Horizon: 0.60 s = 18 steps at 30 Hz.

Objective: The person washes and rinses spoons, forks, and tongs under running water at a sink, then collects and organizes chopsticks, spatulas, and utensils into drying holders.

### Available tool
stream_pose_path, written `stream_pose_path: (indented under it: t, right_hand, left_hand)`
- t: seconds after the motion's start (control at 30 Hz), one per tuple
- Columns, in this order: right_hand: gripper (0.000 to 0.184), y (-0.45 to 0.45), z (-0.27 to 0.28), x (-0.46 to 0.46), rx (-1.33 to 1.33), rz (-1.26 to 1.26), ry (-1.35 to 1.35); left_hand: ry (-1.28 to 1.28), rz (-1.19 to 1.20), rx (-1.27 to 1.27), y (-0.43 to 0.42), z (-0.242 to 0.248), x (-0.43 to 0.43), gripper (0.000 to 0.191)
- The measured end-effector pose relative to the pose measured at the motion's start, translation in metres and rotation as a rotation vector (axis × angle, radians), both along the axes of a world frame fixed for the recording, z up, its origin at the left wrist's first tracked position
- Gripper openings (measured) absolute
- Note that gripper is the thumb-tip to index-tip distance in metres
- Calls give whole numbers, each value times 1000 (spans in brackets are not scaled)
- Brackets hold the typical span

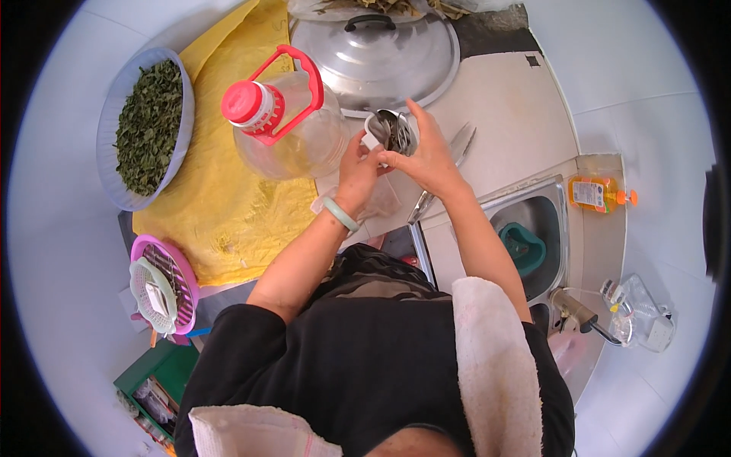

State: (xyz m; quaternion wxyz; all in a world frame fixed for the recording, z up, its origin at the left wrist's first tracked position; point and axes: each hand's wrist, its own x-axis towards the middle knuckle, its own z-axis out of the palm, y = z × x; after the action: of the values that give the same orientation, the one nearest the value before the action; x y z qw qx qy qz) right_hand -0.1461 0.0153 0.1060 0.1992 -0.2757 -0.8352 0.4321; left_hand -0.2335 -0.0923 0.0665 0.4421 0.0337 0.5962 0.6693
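My left hand, with a pale green bangle on its wrist, holds the near left side of a white container with metal spoons in it. My right hand curves around the container's right side, its thumb at the near edge and its fingers spread. To the left stands a large clear plastic jug with a red cap and handle. A long metal utensil lies on the counter, partly behind my right wrist. Clear plastic film lies beside my left wrist.
A large metal lid lies beyond my hands. At left, an oval basin of chopped leaves rests by a yellow sheet, with a pink basket nearer. At right are a sink holding a green container, a soap bottle and a faucet.
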Motion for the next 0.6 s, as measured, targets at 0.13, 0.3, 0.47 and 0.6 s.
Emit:
stream_pose_path:
  t: [0.13,0.3,0.47,0.6]
  right_hand:
    - [76,-4,10,16,-14,19,-14]
    - [52,21,-35,71,-529,-264,304]
    - [44,22,-56,113,-611,-501,-231]
    - [72,13,-66,93,-195,-473,-444]
  left_hand:
    - [12,6,-8,-2,-3,0,46]
    - [15,-18,8,-3,-4,-3,43]
    - [59,-82,-22,-6,-2,-7,41]
    - [47,-109,-23,-10,7,1,46]
